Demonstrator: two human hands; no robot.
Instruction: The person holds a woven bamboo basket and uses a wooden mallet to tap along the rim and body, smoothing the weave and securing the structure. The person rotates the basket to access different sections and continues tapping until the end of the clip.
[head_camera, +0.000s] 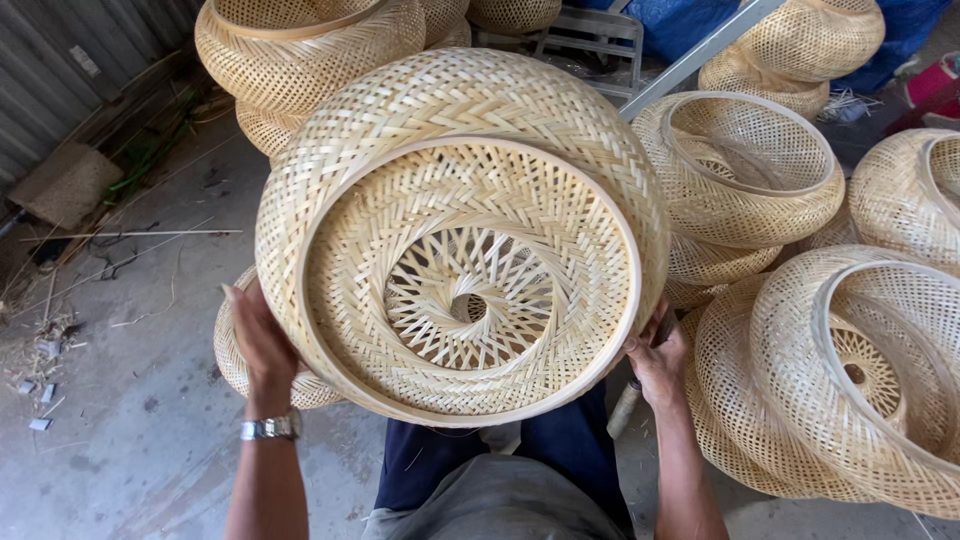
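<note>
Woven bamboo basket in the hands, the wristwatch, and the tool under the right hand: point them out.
woven bamboo basket (470, 110): head view, outer wall.
wristwatch (268, 428): head view, metal band on left wrist.
tool (625, 405): head view, handle below right hand (660, 362).

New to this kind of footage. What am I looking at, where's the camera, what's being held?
There is one picture, taken by a camera worn on a person's head and looking down at their own two bare hands. No machine is involved. The left hand, with a wristwatch on that wrist, and the right hand grip opposite sides of a round woven basket, its open mouth turned toward the camera so the spiral weave of its bottom shows. The right hand also seems to hold a small tool, too hidden to identify. The person's lap is below. More baskets of the same kind are piled around on a concrete floor.
</note>
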